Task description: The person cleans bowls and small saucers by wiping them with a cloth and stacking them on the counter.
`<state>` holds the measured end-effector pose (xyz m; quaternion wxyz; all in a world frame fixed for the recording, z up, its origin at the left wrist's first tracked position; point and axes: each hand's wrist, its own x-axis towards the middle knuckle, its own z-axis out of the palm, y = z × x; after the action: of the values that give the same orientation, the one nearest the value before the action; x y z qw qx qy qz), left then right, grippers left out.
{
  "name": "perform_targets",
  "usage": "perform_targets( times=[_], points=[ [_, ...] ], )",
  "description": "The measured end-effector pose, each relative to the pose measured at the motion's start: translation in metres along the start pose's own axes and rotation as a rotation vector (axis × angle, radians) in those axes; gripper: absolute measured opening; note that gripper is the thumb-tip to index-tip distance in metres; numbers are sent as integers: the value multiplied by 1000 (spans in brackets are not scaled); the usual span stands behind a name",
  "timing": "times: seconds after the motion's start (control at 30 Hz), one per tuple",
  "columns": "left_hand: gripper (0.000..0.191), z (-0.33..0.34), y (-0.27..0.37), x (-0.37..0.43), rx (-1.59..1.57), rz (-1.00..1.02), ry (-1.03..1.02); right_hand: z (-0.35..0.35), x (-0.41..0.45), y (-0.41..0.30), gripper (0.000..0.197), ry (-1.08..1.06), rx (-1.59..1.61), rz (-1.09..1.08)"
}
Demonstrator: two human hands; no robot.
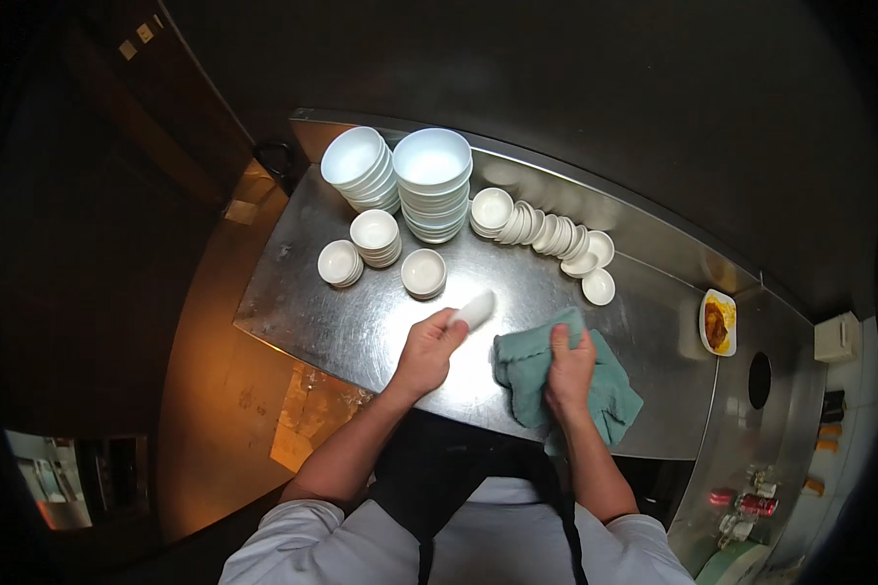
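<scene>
My left hand [426,354] grips a small white dish [473,310], slightly blurred, above the steel counter. To its right, my right hand [571,365] holds a green cloth [533,363], the thumb on top and the cloth hanging below. Stacked small white bowls [424,272] stand just beyond my left hand, with two more short stacks [375,230] to their left. Behind them rise two tall stacks of large white bowls [433,159]. A leaning row of small white dishes [549,232] runs right from these, ending in a few loose dishes [598,287].
The stainless steel counter [322,322] has a raised back edge [607,186]. A white dish of food [718,323] sits at its right, near a round dark opening [759,380]. A red can [757,504] lies farther down the right side.
</scene>
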<state>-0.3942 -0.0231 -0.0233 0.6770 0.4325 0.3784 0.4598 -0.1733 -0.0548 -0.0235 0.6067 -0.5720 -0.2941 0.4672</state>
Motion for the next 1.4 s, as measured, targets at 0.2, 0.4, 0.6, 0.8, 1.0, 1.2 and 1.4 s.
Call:
perform_targets(
  times=[0.2,0.4,0.6,0.8,1.0,1.2,1.4],
  points=[
    [37,-32,-17,51,1262,565,459,-30,19,-17,24,-7,267,29],
    [51,-6,-35,54,1544,502,588,-76,24,-38,27,53,367,-6],
    [38,101,-44,90,1084,715,23,-135,28,-44,28,164,488,-84],
    [36,183,-94,142,1247,735,-295,-165,26,-46,26,237,503,-131],
    [18,180,-116,141,1322,685,-232,-169,24,-37,26,339,325,-179],
    [23,175,-99,93,734,85,-70,-130,32,-22,23,191,-450,-331],
    [21,178,-68,45,268,194,-61,-71,51,-37,35,-122,-189,-102]
  ],
)
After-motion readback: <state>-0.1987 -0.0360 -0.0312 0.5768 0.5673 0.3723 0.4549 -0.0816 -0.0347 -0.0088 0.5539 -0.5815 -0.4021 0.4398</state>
